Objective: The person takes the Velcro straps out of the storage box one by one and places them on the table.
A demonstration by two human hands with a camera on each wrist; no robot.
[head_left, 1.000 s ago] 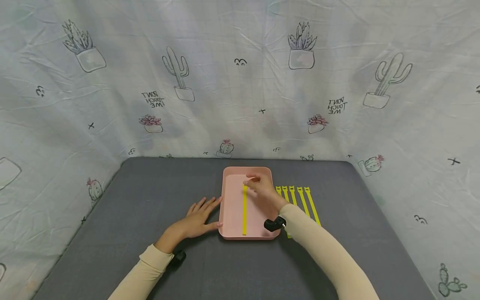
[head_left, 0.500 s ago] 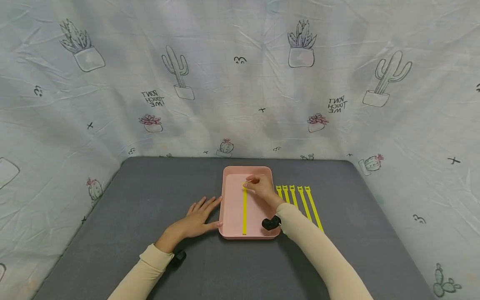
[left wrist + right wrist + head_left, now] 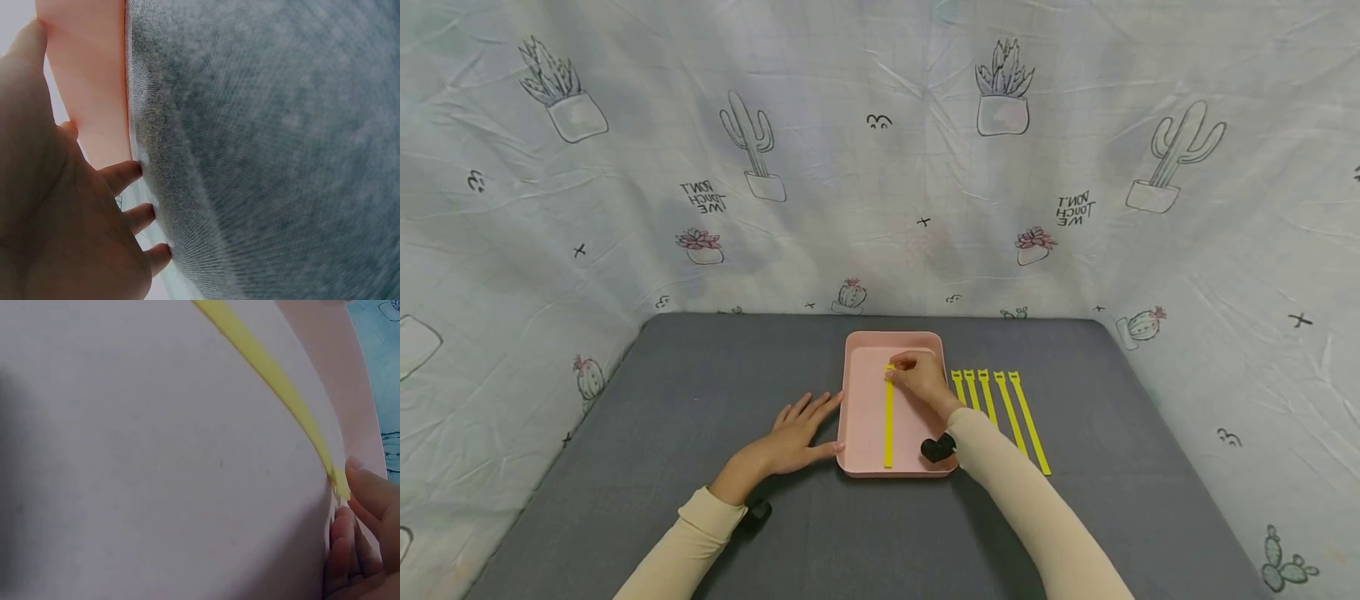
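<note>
Yellow strap (image 3: 888, 421) lies lengthwise inside the pink tray (image 3: 865, 400) on the grey bench (image 3: 700, 400), its far end pinched in the grip of the right hand (image 3: 917, 377), thumb and fingers (image 3: 369, 494) curled onto the strap's tip. Left hand (image 3: 797, 433) rests flat on the bench, fingers straight and spread, holding nothing, its thumb touching the tray's left wall. Five more yellow straps (image 3: 1000, 408) lie side by side on the bench just right of the tray.
</note>
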